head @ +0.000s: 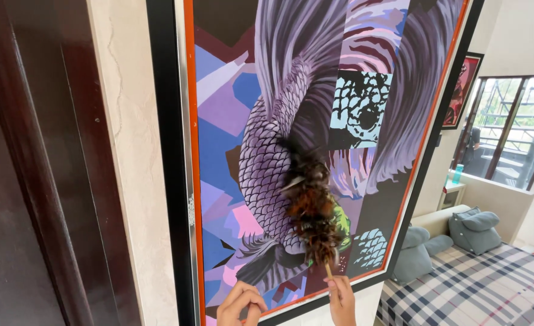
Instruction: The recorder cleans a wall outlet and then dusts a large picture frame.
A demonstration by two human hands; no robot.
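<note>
A large framed painting [231, 102] of a purple scaled fish hangs on the wall, with a black frame and an orange inner border. My right hand [342, 299] grips the thin stick of a brown feather duster [310, 208], whose feathers press against the lower middle of the picture. My left hand [240, 305] rests with curled fingers on the painting's bottom edge, left of the duster's handle, and holds nothing.
A dark wooden door frame [49, 181] stands at the left beside a strip of cream wall [137, 181]. At lower right lies a bed with a plaid cover [478, 284] and grey-blue pillows [472, 232]. A window [511, 130] and a smaller framed picture [462, 90] are beyond.
</note>
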